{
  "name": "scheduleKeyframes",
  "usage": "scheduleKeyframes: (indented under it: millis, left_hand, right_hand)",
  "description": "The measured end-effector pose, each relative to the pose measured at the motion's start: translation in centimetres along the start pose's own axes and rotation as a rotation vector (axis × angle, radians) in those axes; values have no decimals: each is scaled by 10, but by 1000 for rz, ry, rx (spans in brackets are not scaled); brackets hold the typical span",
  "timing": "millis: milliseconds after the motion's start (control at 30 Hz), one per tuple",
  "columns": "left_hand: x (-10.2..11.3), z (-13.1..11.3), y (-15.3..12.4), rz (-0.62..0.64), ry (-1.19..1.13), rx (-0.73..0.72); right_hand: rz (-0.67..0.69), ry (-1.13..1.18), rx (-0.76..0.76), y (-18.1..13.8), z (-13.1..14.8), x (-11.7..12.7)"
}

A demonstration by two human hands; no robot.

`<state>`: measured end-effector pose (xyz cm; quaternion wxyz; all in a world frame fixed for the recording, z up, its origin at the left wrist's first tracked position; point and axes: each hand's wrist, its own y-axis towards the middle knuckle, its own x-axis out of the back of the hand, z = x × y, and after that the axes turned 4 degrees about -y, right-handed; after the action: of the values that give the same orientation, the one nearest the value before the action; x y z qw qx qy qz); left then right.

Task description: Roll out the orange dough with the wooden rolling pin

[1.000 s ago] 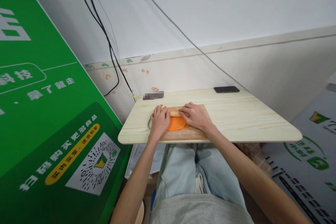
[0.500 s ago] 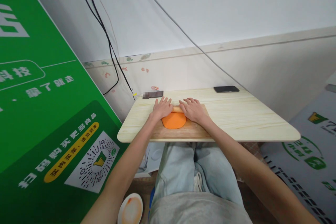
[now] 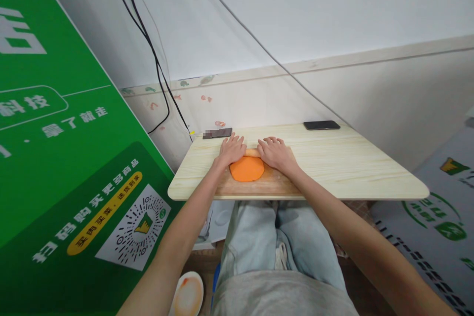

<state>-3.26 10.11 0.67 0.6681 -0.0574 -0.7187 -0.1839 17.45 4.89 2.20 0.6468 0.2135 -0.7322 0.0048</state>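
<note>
A flat round piece of orange dough (image 3: pixel 247 169) lies on a wooden board (image 3: pixel 266 185) on the light wooden table (image 3: pixel 344 168). A wooden rolling pin (image 3: pixel 252 152) rests across the dough's far edge. My left hand (image 3: pixel 231 149) lies flat on the pin's left end, fingers stretched out. My right hand (image 3: pixel 276 152) lies flat on the pin's right end, fingers also stretched out. Most of the pin is hidden under both palms.
A black phone (image 3: pixel 321 125) lies at the table's far right, a dark device (image 3: pixel 217 133) at the far left. Black cables (image 3: pixel 148 44) hang down the wall. A green sign (image 3: pixel 66 158) stands at left. A small bowl (image 3: pixel 188 296) sits on the floor.
Both hands went from curled over the pin to flat and slid forward, rolling the pin away from me. More of the orange dough is uncovered and it looks rounder.
</note>
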Motion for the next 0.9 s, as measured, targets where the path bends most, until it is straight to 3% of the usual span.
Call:
scheduleKeyframes:
  millis: [700,900]
  left_hand:
    - [6,-6,-2,58,-15,38]
    - [5,-4,-7,18,-17,-12]
  right_hand:
    - [72,-41,11,-9,8,19]
    - [9,-31,10,-15,15,12]
